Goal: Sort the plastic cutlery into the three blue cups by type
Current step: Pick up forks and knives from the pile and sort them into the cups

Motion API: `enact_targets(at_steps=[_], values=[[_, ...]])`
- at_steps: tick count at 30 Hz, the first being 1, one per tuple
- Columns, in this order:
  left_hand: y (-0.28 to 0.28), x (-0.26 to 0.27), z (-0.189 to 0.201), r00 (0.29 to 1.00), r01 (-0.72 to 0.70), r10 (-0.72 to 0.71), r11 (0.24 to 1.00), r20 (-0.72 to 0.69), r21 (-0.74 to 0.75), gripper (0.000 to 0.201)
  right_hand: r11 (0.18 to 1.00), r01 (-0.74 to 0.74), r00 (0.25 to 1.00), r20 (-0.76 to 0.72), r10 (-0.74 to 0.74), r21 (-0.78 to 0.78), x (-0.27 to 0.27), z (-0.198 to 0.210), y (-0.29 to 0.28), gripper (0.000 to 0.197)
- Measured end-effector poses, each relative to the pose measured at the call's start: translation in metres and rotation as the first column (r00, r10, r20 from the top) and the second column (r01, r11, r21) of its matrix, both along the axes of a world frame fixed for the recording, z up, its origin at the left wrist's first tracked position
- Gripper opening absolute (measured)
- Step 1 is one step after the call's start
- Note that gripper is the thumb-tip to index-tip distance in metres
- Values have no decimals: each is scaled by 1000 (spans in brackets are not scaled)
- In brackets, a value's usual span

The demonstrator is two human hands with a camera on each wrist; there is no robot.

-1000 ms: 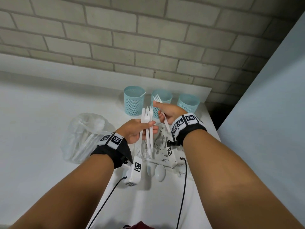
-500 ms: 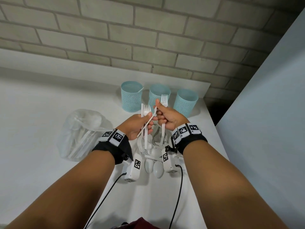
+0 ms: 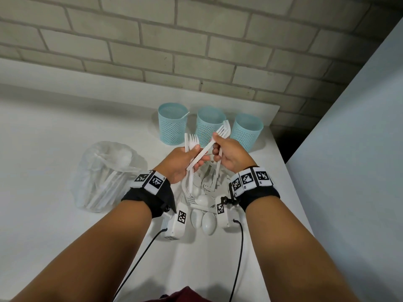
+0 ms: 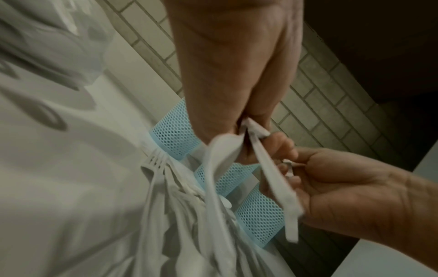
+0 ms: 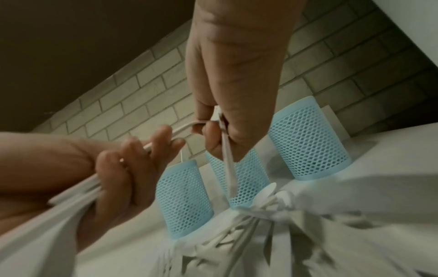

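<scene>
Three blue mesh cups stand in a row at the back: left, middle, right. A thin white piece pokes over the left cup's rim. My left hand grips a bundle of white forks upright, in front of the cups. My right hand pinches two forks; one slants down so that its handle reaches the left fingers, the other hangs down. Under both hands lies a pile of loose cutlery. The right wrist view shows the left hand curled round several handles.
A clear plastic bag holding more white cutlery sits left of the pile. Two spoons lie at the pile's near edge. The white table ends just right of the cups at a pale wall. A brick wall stands behind.
The hands have come together. My right hand has tilted one fork over so that its handle now lies in the left hand's fingers beside the bundle.
</scene>
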State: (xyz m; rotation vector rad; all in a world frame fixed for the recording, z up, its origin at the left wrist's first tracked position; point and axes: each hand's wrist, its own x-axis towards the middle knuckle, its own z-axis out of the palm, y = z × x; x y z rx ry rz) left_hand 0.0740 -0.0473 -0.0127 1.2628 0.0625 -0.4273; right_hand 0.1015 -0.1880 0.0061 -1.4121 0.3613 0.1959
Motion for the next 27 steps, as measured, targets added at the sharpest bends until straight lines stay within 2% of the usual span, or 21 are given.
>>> enact_targets(at_steps=[3, 6, 9, 11, 13, 17, 19, 24, 27], values=[[2, -1, 1, 999, 41, -41, 998, -4, -42, 26, 986, 139, 990, -6, -139, 89, 2, 7, -7, 24], [3, -2, 1, 998, 54, -54, 999, -17, -1, 26, 963, 218, 974, 25, -225, 160, 1, 11, -7, 20], [5, -2, 0, 997, 82, -81, 996, -18, 45, 27, 952, 281, 954, 68, -290, 126, 2, 12, -6, 17], [4, -1, 1, 997, 77, -76, 996, -20, 52, 28, 946, 313, 944, 78, -320, 86, 5, 11, -5, 21], [3, 1, 1, 999, 43, -43, 997, -9, 67, 31, 960, 281, 958, 58, -280, -4, 6, 11, -4, 27], [0, 3, 2, 996, 69, -77, 985, 50, 158, 35, 963, 7, 1000, -11, -10, -271, 1, 12, 2, 27], [-2, 1, 4, 994, 104, -110, 980, 28, 170, 35, 946, -85, 996, -50, 73, -314, -1, 14, 5, 33], [-2, 0, 6, 991, 134, -132, 985, -26, 110, 27, 936, -118, 993, -68, 101, -330, -6, 18, 10, 38], [0, 1, 7, 991, 129, -126, 989, -56, 69, 21, 926, -105, 995, -43, 95, -362, -7, 18, 12, 30]])
